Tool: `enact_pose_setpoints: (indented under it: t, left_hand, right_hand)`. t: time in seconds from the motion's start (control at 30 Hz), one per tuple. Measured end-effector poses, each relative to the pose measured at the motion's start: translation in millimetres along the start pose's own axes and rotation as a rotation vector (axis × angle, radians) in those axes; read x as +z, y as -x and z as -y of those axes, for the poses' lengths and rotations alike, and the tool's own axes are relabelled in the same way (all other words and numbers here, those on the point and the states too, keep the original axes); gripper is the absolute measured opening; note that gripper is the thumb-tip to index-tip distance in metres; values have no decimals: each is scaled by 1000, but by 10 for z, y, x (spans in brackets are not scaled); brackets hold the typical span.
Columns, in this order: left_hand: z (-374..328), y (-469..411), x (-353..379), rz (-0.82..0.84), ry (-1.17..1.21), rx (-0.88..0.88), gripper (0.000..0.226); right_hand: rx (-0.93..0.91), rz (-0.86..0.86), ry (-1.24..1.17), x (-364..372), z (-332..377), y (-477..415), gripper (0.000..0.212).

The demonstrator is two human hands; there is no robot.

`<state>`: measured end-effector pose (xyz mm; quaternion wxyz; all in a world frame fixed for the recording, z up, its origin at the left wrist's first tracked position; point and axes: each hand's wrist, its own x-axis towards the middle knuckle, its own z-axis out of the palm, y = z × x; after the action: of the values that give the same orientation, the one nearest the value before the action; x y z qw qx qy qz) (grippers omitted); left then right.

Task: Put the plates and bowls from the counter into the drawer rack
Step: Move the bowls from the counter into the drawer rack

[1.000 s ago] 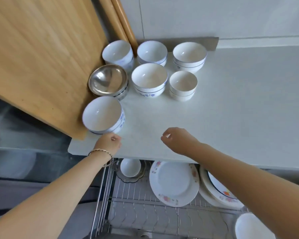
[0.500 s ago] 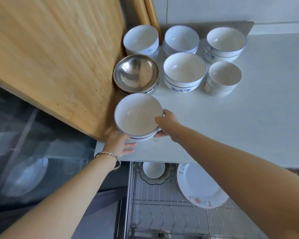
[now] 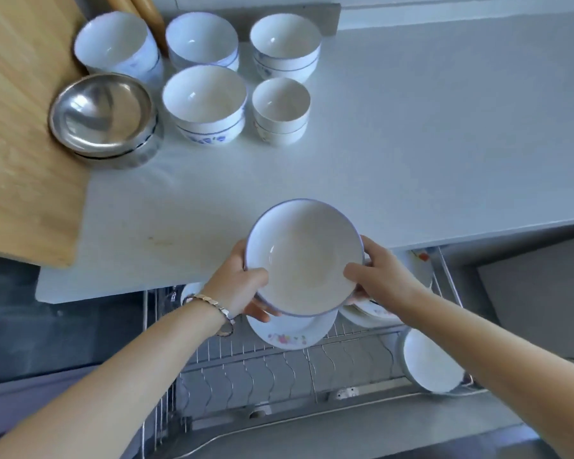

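Head view. In the lower centre of the frame, a blue-rimmed bowl (image 3: 304,260), white inside, upright, gripped from both sides above the front edge of the white surface (image 3: 411,127) and the open drawer rack (image 3: 279,369).

Left hand (image 3: 237,283) on the left side of it: thumb laid on the rim, fingers (image 3: 260,313) curled under the bottom. Right hand (image 3: 383,276) on the right side: thumb over the rim, the other fingers mostly under the bowl.

Directly below, lying in the rack, a floral plate (image 3: 289,337). To the right of it, more plates (image 3: 371,314), partly hidden. At lower right, a plain white bowl (image 3: 431,362).

In the upper left, on the surface, stacked steel bowls (image 3: 101,114) and five stacks of white bowls (image 3: 204,94), beside a wooden board (image 3: 24,127).
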<state>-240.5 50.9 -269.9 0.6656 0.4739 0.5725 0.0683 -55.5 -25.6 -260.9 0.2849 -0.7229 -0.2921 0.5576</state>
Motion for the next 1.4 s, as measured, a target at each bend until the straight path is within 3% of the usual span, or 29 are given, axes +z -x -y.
enact_pose_setpoints:
  t: [0.13,0.3,0.47,0.57,0.77,1.2,1.4]
  left_hand:
    - [182,27,834,94,-101,-13,50]
    - [525,-70,1909,247,-201,-23,59]
    - [1030,-344,2690,263,-238,-182,43]
    - [1285,-558,2991,224,-242,-283,36]
    - [1566,-954,3240,150,-403,-282,52]
    - [1597,-1088,3304,164,-444,-308,70]
    - [1582,-1123,3282,263,-361,-404,69]
  right_hand:
    - [80,-1,158,-704,-531,342,53]
    - [130,-93,447,-1465,-1335,444,32]
    - [251,-56,623,-1704,-2077,238,32]
    - [335,-52,640,-1748,-2403,60,20]
    - [375,-102,702,-1705,-2854,-265,41]
    - [377,-81,1052,-1615,-2894,-485,37]
    - [193,-105,1184,-1650,-2949,-542,35]
